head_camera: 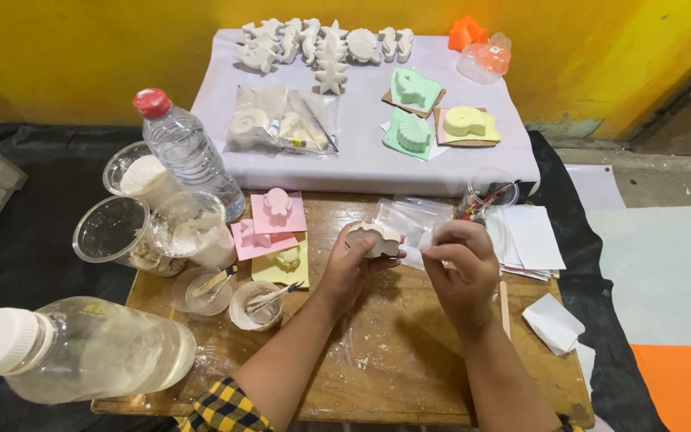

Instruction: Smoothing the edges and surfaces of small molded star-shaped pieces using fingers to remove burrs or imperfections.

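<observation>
Head view: left hand [351, 268] grips the small white plaster cast [373, 238] firmly, right hand [459, 264] pinches the clear plastic bag [411, 222]; best kept steady, near centre.

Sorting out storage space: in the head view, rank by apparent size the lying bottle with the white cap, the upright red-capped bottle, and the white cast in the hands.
1. Lying bottle, though nearness to the camera inflates it.
2. Red-capped bottle.
3. White cast, held by the left hand.

Small white plaster cast [374, 238], tan underside, held above wooden board
</observation>
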